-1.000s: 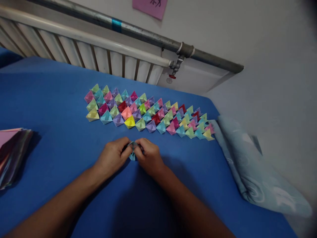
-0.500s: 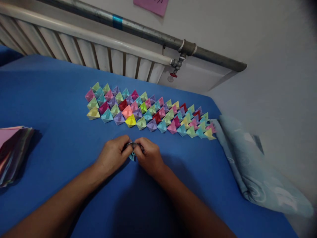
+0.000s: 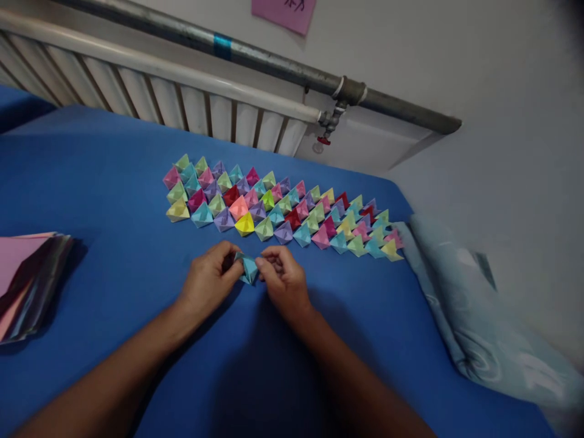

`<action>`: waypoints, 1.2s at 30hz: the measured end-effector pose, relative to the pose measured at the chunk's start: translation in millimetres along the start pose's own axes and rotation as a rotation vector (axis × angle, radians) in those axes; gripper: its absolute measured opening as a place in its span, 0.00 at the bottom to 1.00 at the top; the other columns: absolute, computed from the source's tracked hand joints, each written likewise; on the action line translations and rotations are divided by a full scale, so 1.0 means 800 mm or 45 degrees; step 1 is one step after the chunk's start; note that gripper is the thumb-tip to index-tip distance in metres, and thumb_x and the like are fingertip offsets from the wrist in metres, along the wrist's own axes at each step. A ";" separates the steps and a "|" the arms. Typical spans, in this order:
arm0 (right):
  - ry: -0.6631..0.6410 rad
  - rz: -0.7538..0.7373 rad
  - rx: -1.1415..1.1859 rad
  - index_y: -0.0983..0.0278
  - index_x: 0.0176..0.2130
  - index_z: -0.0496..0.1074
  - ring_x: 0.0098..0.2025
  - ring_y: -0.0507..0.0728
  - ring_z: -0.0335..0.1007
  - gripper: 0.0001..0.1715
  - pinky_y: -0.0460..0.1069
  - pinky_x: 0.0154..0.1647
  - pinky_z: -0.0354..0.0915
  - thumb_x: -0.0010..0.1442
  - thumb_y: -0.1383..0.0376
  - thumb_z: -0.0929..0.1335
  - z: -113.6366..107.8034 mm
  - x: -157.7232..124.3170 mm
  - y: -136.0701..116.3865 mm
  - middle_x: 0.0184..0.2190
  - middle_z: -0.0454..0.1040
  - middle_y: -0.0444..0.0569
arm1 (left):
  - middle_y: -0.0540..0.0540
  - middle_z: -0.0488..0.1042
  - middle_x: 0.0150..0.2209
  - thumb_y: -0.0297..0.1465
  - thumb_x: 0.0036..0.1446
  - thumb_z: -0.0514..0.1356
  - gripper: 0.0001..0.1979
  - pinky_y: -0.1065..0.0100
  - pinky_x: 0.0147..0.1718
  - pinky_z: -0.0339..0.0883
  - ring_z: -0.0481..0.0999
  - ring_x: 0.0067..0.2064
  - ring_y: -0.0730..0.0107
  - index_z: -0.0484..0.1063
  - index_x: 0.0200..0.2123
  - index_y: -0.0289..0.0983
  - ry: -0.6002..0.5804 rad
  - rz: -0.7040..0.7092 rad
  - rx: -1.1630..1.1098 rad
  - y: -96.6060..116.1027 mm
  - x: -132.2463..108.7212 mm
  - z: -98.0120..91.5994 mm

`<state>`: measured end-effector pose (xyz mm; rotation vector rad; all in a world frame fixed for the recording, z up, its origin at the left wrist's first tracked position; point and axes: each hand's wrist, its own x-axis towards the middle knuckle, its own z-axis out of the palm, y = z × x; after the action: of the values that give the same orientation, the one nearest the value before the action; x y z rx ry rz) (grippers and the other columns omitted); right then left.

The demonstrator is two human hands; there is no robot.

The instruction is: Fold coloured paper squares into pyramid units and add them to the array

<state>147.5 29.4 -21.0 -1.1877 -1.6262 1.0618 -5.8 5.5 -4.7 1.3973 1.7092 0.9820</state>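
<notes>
A small teal origami paper boat (image 3: 249, 269) is between my hands, above the blue surface (image 3: 114, 243). My left hand (image 3: 212, 274) pinches its left end, with the thumb in front and the fingers curled. At the boat's right tip, the thumb and forefinger of my right hand (image 3: 285, 277) close on the paper, the other fingers curled in. Just beyond the hands, several rows of finished paper boats (image 3: 283, 231) in green, teal, purple, pink, red and yellow form a slanting band.
A thick stack of coloured paper (image 3: 31, 286) lies at the left edge. To the right is a folded light-blue patterned cloth (image 3: 465, 304). Along the back run a white radiator (image 3: 196, 109) and a metal pipe (image 3: 283, 70) with a red-handled valve (image 3: 323, 140). A pink note (image 3: 285, 12) is on the wall.
The teal paper, folded small and mostly hidden between both hands before, is now spread into a boat shape. My right hand has shifted right, and the hands are farther apart.
</notes>
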 end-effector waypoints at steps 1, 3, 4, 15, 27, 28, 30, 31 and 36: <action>0.013 -0.016 -0.003 0.61 0.38 0.68 0.28 0.51 0.68 0.11 0.45 0.30 0.66 0.59 0.57 0.66 0.000 -0.002 -0.003 0.29 0.71 0.43 | 0.53 0.70 0.23 0.39 0.52 0.56 0.10 0.70 0.23 0.63 0.70 0.23 0.71 0.70 0.34 0.40 0.024 -0.055 -0.050 0.001 0.001 -0.001; 0.002 -0.084 -0.062 0.61 0.40 0.69 0.31 0.52 0.69 0.13 0.46 0.30 0.67 0.57 0.57 0.69 0.000 -0.007 -0.009 0.32 0.72 0.45 | 0.54 0.70 0.22 0.38 0.50 0.57 0.11 0.70 0.22 0.63 0.70 0.22 0.71 0.70 0.36 0.40 0.063 -0.134 -0.157 0.003 0.003 -0.002; -0.016 -0.127 -0.101 0.61 0.42 0.69 0.32 0.53 0.69 0.15 0.46 0.31 0.67 0.55 0.57 0.70 0.000 -0.010 -0.010 0.33 0.72 0.46 | 0.55 0.69 0.21 0.37 0.49 0.58 0.11 0.71 0.22 0.64 0.71 0.22 0.71 0.70 0.37 0.40 0.082 -0.158 -0.200 0.004 0.004 -0.003; 0.049 -0.006 0.013 0.60 0.34 0.69 0.32 0.52 0.70 0.04 0.46 0.32 0.67 0.58 0.63 0.66 -0.001 0.001 0.003 0.31 0.72 0.45 | 0.48 0.77 0.33 0.39 0.45 0.65 0.16 0.66 0.29 0.73 0.77 0.31 0.68 0.72 0.37 0.37 -0.074 -0.302 -0.567 0.006 0.007 -0.001; -0.211 -0.104 0.043 0.61 0.31 0.72 0.30 0.50 0.67 0.03 0.45 0.32 0.66 0.54 0.67 0.67 -0.017 0.008 -0.002 0.30 0.72 0.43 | 0.46 0.81 0.33 0.38 0.41 0.66 0.16 0.63 0.35 0.70 0.78 0.35 0.62 0.78 0.36 0.38 -0.227 -0.224 -0.440 0.010 0.013 -0.026; -0.231 -0.118 0.039 0.61 0.31 0.72 0.31 0.50 0.68 0.03 0.45 0.33 0.66 0.55 0.67 0.66 -0.017 0.008 -0.001 0.30 0.72 0.43 | 0.47 0.80 0.31 0.37 0.41 0.65 0.15 0.64 0.33 0.69 0.77 0.32 0.64 0.79 0.34 0.38 -0.262 -0.210 -0.411 0.008 0.013 -0.025; -0.262 -0.140 0.025 0.61 0.31 0.72 0.32 0.50 0.68 0.04 0.46 0.34 0.67 0.55 0.66 0.66 -0.017 0.008 0.000 0.31 0.72 0.44 | 0.48 0.79 0.28 0.38 0.41 0.64 0.15 0.66 0.29 0.67 0.74 0.29 0.66 0.79 0.33 0.38 -0.316 -0.175 -0.356 0.003 0.012 -0.023; -0.265 -0.140 0.020 0.61 0.31 0.71 0.32 0.51 0.69 0.04 0.46 0.35 0.67 0.55 0.66 0.66 -0.016 0.008 0.000 0.31 0.72 0.44 | 0.49 0.78 0.27 0.38 0.41 0.64 0.14 0.66 0.28 0.66 0.73 0.28 0.67 0.79 0.33 0.38 -0.325 -0.153 -0.326 0.001 0.012 -0.022; -0.155 -0.016 0.138 0.61 0.38 0.70 0.32 0.50 0.70 0.09 0.46 0.34 0.68 0.54 0.61 0.69 -0.011 0.006 -0.002 0.33 0.73 0.44 | 0.49 0.77 0.26 0.40 0.46 0.62 0.14 0.68 0.27 0.63 0.72 0.27 0.69 0.79 0.34 0.39 -0.191 -0.071 -0.209 -0.005 0.010 -0.015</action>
<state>154.2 35.2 -16.0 -1.0582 -1.6444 1.2184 -19.4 11.4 -2.9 1.2770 1.5143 0.9399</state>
